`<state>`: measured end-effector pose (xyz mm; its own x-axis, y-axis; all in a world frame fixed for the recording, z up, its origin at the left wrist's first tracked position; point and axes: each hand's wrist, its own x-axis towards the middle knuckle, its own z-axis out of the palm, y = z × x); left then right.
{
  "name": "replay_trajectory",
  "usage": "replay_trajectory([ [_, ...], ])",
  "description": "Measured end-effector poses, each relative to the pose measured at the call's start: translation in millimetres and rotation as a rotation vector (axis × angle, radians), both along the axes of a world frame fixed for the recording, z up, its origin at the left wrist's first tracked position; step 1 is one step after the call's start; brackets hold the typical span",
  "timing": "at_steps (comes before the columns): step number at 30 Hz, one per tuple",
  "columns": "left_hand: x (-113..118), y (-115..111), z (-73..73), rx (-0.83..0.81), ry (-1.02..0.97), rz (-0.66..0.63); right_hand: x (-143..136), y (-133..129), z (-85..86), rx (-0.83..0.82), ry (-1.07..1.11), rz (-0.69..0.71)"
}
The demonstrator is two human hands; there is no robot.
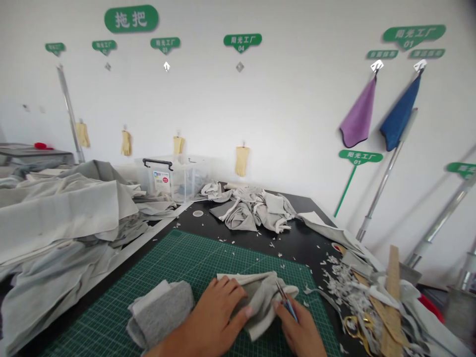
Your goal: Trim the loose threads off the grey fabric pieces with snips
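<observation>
A crumpled light grey cloth (260,297) lies on the green cutting mat (163,263) in front of me. My left hand (221,315) holds its left part, fingers bent over the fabric and thumb toward its middle. In my right hand (303,325) is a pair of thread snips (286,301) with blue grips and thin metal points. The points rest at the cloth's right part; whether they are cutting into it I cannot tell. Left of my left hand sits a folded grey cloth (161,310) on the mat.
Large grey fabric piles (74,208) cover the left side. Behind the mat are a crumpled cloth heap (260,206) and a clear plastic box (178,178). To the right lie white scraps (344,282), gold-handled scissors (359,327) and a wooden ruler (392,292). Poles lean on the wall.
</observation>
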<state>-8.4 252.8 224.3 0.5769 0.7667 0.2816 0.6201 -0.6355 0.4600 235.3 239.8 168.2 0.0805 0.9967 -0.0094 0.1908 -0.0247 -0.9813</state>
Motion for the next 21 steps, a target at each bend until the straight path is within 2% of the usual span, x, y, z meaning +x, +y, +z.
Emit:
replay_trajectory([
  [3, -3.2, 9.9, -7.1, 0.036, 0.095, 0.157, 2.8, -1.9, 1.6, 0.061, -0.142, -0.106],
  [7, -14.2, 22.5, -13.7, 0.109, 0.269, 0.428, 3.9, -3.3, 4.8, 0.059, -0.192, -0.148],
  [10, -29.7, 26.5, -7.2, 0.115, 0.399, 0.61, 1.1, -4.5, 7.4, 0.04, -0.212, -0.167],
  [12, -41.6, 27.3, 0.9, 0.073, 0.492, 0.684, -1.3, -5.0, 8.2, 0.034, -0.237, -0.173],
  [16, -63.3, 27.6, 14.4, -0.12, 0.637, 0.706, -3.9, -5.1, 7.4, 0.059, -0.27, -0.167],
  [21, -85.0, 26.8, 17.8, -0.202, 0.688, 0.55, -4.8, -5.0, 6.1, 0.065, -0.302, -0.187],
])
